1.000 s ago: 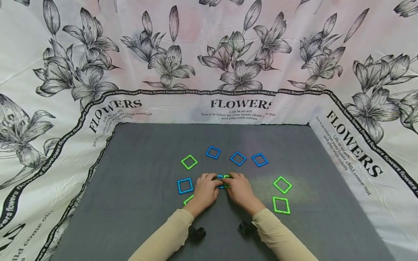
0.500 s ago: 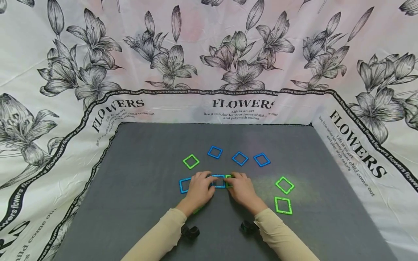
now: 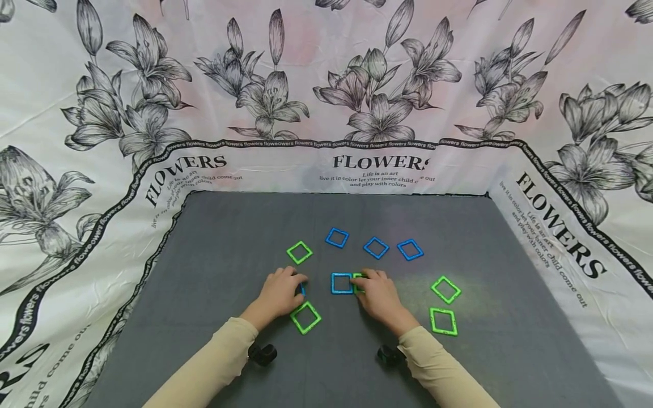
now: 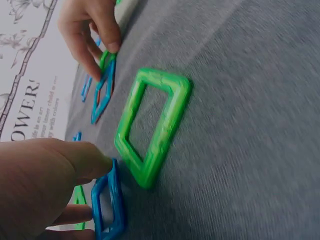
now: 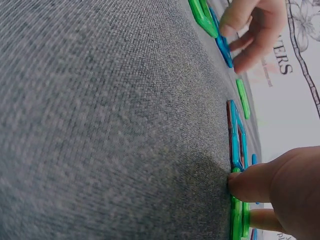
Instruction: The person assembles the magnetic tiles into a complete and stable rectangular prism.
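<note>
In the head view my left hand [image 3: 278, 294] is at the left of the group of hollow square magnetic tiles. Its thumb and fingers pinch a blue magnetic tile [image 4: 118, 200], mostly covered by the hand from above. Just in front of that hand lies a green tile [image 3: 312, 326], untouched. My right hand [image 3: 380, 297] holds a green magnetic tile [image 5: 236, 215] flat on the grey surface, its right part hidden under the fingers. Against this tile's left edge lies another blue tile [image 3: 342, 292], side by side with it.
Behind the hands several loose tiles lie in an arc: a green one [image 3: 293, 258] and blue ones, including a blue tile [image 3: 334, 245]. To the right are two green tiles, the nearer green tile [image 3: 444, 332] below the other. A flower-printed cloth [image 3: 377, 170] borders the grey surface [image 3: 229, 226].
My left hand has let go of the middle blue tile and moved left onto another blue tile, uncovering the front green tile. The right hand stays in place on its green tile.
</note>
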### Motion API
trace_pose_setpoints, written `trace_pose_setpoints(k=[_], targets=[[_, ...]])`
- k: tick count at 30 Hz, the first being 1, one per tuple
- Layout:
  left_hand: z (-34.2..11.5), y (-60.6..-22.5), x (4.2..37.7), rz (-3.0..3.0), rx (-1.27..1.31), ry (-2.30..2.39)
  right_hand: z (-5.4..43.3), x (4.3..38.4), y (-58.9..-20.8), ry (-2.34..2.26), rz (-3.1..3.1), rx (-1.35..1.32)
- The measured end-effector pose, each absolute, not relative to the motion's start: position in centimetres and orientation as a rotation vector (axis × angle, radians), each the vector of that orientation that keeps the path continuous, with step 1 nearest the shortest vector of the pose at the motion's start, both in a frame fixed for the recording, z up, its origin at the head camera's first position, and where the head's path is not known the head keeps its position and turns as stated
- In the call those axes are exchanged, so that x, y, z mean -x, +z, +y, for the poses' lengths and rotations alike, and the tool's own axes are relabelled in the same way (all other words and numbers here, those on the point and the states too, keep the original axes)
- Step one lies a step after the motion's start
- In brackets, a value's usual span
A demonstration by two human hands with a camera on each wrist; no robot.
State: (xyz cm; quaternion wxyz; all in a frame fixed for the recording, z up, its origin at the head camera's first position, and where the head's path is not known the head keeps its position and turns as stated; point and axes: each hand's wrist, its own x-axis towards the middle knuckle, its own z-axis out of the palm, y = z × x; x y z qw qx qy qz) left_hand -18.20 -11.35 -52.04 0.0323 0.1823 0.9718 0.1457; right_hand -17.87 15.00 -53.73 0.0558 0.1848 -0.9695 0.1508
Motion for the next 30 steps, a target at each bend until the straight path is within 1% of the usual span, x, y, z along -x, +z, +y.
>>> trace_pose_setpoints(k=[10, 22, 30], targets=[[-12.6, -52.0, 18.3, 2.918, -0.603, 0.419, 15.0, 17.9, -53.6, 0.460, -2.940, -0.561], [-12.6, -52.0, 18.6, 2.913, -0.615, 0.361, 14.9, 17.7, -53.5, 0.486, -2.942, -0.572], [-12.3, -52.0, 18.8, 2.941, -0.671, 0.422, 15.0, 17.7, -53.4, 0.490, -2.941, -0.570]])
